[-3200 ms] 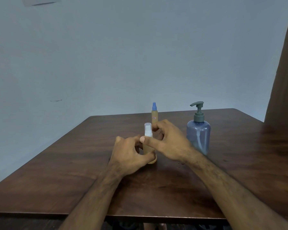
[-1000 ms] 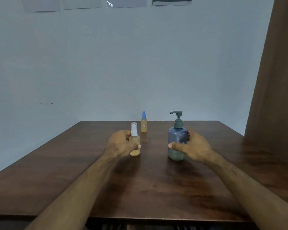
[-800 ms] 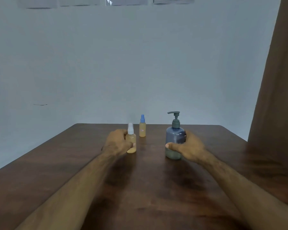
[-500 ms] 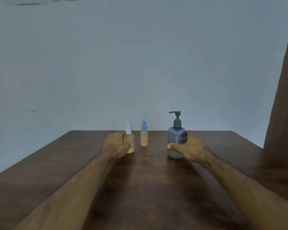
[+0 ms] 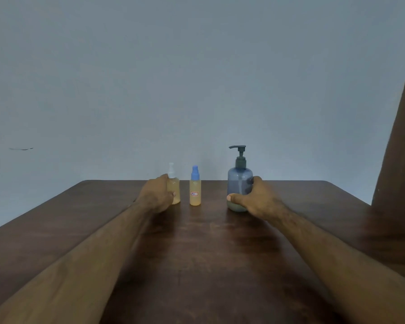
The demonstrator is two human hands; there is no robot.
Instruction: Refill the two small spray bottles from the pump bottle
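Observation:
Three bottles stand in a row near the far edge of the wooden table [image 5: 197, 253]. My left hand [image 5: 156, 197] grips the white-capped spray bottle [image 5: 174, 188], which holds yellow liquid. Just right of it stands the blue-capped spray bottle [image 5: 195, 190], also yellow, free of both hands. My right hand [image 5: 255, 198] grips the blue pump bottle [image 5: 238, 181] around its lower body; its dark pump head points left. A little greenish liquid shows at its bottom.
A plain grey wall rises behind the table. A brown curtain [image 5: 402, 148] hangs at the right edge, close to the table's right side. Both forearms stretch across the tabletop toward the bottles.
The white-capped bottle has been slid away from me to stand beside the blue-capped one. The right hand left that bottle, took the pump bottle and pushed it back into the row.

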